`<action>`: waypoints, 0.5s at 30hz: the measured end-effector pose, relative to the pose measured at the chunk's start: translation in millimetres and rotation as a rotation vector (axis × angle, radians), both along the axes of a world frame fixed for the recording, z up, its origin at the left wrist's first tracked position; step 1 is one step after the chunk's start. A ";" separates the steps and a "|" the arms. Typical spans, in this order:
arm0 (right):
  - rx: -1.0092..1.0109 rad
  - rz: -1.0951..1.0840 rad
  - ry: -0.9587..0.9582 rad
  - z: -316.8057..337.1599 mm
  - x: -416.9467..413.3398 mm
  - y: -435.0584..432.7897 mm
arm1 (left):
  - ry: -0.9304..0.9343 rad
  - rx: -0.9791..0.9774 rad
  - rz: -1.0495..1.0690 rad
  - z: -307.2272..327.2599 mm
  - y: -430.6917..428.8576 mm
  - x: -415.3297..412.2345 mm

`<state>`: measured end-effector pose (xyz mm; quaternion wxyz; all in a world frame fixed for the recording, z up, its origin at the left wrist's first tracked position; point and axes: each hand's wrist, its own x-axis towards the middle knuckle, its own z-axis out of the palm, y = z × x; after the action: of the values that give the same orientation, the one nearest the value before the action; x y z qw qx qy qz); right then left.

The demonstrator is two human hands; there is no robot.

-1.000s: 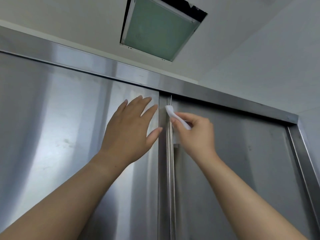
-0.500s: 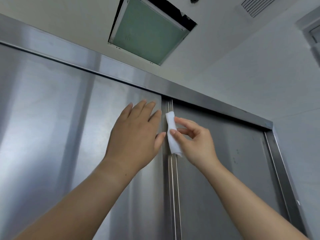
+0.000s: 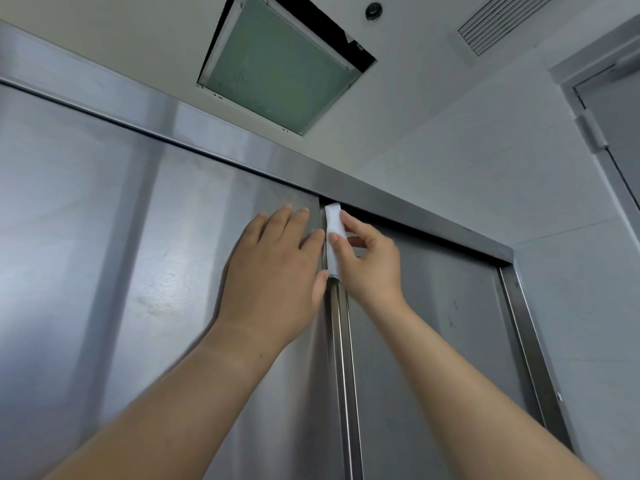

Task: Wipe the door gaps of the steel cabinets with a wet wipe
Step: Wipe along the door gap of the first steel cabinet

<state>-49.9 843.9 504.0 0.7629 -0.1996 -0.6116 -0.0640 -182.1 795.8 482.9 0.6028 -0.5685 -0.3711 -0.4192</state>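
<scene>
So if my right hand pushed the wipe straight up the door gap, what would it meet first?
The steel top rail. The wipe pinched in your right hand reaches the rail's underside, so upward travel likely stops almost at once; depth is unclear.

The wet wipe (image 3: 333, 237), a second ago bunched and slanting off the door gap (image 3: 341, 341), now stands upright along it as a folded strip, its top at the top rail (image 3: 381, 199). The right grip (image 3: 372, 265) pinches it at mid-length; the left grip (image 3: 277, 271) now lies just beside it.
</scene>
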 end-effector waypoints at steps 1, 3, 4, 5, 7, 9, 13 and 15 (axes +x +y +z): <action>-0.001 -0.006 0.010 -1.2 -0.3 0.8 | 0.000 0.002 -0.005 -0.1 0.2 -0.1; 0.002 0.002 0.044 -6.1 -1.6 3.9 | -0.001 0.005 -0.012 -0.1 0.4 -0.2; 0.000 0.009 0.065 -8.4 -2.5 5.0 | -0.001 0.005 -0.013 -0.4 0.6 -0.2; -0.008 0.014 0.082 -9.1 -3.0 5.0 | -0.001 0.005 -0.014 -0.7 0.7 -0.2; -0.034 0.009 0.093 -3.5 -2.6 3.4 | -0.003 0.011 -0.016 -0.5 0.8 0.0; -0.044 -0.004 0.085 4.3 -1.5 1.4 | -0.003 0.012 -0.023 -0.7 0.2 0.5; -0.072 0.019 0.092 -2.4 -0.6 1.9 | -0.002 0.018 -0.024 -0.6 -0.8 0.7; -0.096 0.030 0.088 -8.6 2.8 1.5 | -0.003 0.016 -0.020 -1.2 -0.6 0.5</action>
<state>-47.1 845.5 495.4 0.7794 -0.2293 -0.5829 -0.0145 -181.5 795.2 481.7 0.6025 -0.5665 -0.3629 -0.4293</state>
